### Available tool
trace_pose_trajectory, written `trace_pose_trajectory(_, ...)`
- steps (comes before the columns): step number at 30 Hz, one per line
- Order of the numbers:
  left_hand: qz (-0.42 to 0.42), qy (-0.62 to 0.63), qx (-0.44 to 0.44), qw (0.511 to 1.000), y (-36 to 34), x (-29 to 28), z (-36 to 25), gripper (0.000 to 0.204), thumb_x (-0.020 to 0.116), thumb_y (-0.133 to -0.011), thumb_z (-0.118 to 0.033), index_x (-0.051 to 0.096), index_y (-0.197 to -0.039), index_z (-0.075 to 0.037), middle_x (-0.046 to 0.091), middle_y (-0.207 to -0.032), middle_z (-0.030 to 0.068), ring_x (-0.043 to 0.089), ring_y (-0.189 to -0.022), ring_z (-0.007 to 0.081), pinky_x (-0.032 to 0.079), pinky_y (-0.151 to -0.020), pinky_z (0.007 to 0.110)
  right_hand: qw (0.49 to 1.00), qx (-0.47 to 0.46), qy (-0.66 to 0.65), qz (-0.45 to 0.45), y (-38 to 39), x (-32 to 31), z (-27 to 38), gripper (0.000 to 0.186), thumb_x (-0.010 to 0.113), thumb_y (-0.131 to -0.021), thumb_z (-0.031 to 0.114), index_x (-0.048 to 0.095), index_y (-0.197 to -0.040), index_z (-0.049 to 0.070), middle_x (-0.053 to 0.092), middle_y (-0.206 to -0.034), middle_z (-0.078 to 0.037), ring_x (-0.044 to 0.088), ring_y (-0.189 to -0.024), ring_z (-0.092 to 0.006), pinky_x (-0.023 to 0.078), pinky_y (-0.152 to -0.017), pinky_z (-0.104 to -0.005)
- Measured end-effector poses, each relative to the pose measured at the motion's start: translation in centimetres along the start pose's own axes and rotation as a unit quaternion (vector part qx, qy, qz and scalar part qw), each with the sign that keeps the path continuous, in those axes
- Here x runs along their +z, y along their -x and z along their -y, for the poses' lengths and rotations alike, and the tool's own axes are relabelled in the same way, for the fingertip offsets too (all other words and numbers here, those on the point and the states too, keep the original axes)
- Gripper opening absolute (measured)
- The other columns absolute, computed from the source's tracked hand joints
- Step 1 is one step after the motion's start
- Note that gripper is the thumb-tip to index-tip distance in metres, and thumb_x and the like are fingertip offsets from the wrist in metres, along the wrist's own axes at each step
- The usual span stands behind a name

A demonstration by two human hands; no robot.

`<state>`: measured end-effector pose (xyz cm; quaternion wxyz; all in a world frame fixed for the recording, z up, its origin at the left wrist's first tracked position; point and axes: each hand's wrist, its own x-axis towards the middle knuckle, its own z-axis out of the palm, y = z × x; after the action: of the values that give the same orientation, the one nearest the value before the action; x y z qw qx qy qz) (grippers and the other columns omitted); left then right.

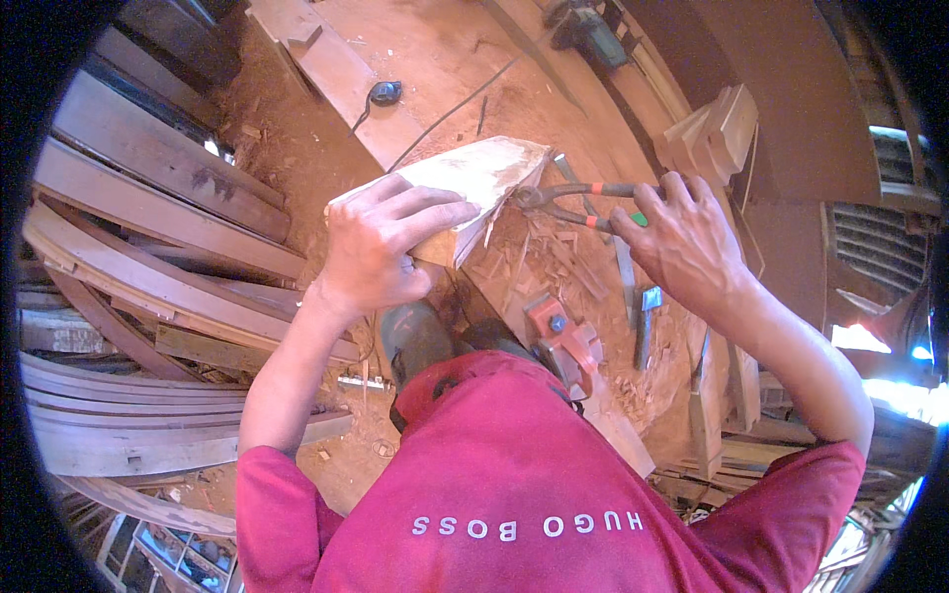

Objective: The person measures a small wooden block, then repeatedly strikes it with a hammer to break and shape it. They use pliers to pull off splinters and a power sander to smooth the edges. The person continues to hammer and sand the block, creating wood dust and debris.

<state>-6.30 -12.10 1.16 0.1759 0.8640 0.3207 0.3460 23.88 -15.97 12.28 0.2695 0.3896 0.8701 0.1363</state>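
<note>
A thick, pale wooden block (502, 164) with slanted sides is gripped by my left hand (381, 237), its fingers lying over the top and the thumb bent below. My right hand (692, 242) is closed round the dark handles of a pair of pincers (568, 198) with orange bands and a green grip end. The pincers' jaws meet the block's right end; whether they bite on a nail there is too small to tell.
A hammer (646, 326) and a red power planer (565, 341) lie among wood shavings at the right. Beyond the block are a tape measure (386, 93) on a board and another power tool (590, 35). Curved planks (148, 247) are stacked at the left, cut wood pieces (710, 133) at the right.
</note>
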Motion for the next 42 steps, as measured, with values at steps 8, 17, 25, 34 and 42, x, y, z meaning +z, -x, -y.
trace_pose_trajectory(8, -0.004, 0.008, 0.022, 1.0, -2.7, -0.1, 1.3, 0.052, 0.066, -0.052, -0.005, 0.075, -0.101, -0.017, 0.074, -0.097, 0.0024, 0.067, -0.08, 0.0253, 0.056, -0.067, 0.035, 0.998, 0.046, -0.046, 0.023, -1.1, 1.2, -2.7, 0.025, 0.057, -0.09, 0.019, 0.059, -0.114, 0.013, 0.058, -0.109, -0.014, 0.065, -0.084, -0.0267, 0.055, -0.066, -0.0381)
trace_pose_trajectory(17, 0.011, -0.043, 0.027, 0.999, -6.6, 0.1, 2.0, 0.038, 0.08, -0.061, -0.027, 0.071, -0.096, -0.015, 0.072, -0.093, 0.0035, 0.069, -0.08, 0.025, 0.055, -0.066, 0.036, 0.982, 0.11, -0.149, 0.039, -1.5, 7.7, -6.3, 0.036, 0.067, -0.085, 0.017, 0.053, -0.118, 0.012, 0.061, -0.08, -0.011, 0.066, -0.077, -0.0327, 0.052, -0.064, -0.044)
trace_pose_trajectory(25, 0.025, -0.107, 0.023, 0.994, -10.1, 0.8, 3.4, 0.045, 0.09, -0.062, -0.044, 0.071, -0.086, -0.011, 0.072, -0.084, 0.009, 0.071, -0.072, 0.0255, 0.055, -0.062, 0.037, 0.965, 0.11, -0.232, -0.051, -1.4, 11.9, -8.1, 0.041, 0.074, -0.077, 0.019, 0.057, -0.114, 0.012, 0.06, -0.081, -0.01, 0.065, -0.074, -0.0314, 0.051, -0.061, -0.0437)
trace_pose_trajectory(34, 0.025, -0.081, 0.019, 0.996, -12.8, 0.5, 5.8, 0.044, 0.09, -0.062, -0.041, 0.072, -0.087, -0.011, 0.072, -0.082, 0.0073, 0.071, -0.071, 0.0254, 0.054, -0.062, 0.035, 0.913, 0.089, -0.371, -0.142, -4.9, 22.5, -8.5, 0.046, 0.078, -0.068, 0.011, 0.061, -0.111, 0.009, 0.066, -0.09, -0.01, 0.066, -0.076, -0.0322, 0.053, -0.06, -0.0421)
trace_pose_trajectory(42, 0.024, -0.077, 0.0, 0.997, -14.7, 0.3, 7.0, 0.04, 0.09, -0.063, -0.037, 0.071, -0.083, -0.008, 0.071, -0.078, 0.0099, 0.071, -0.07, 0.0267, 0.056, -0.063, 0.036, 0.826, 0.121, -0.425, -0.35, -12.3, 32.9, -2.6, 0.056, 0.081, -0.066, 0.011, 0.063, -0.118, 0.009, 0.066, -0.09, -0.012, 0.066, -0.079, -0.0308, 0.053, -0.061, -0.0419)
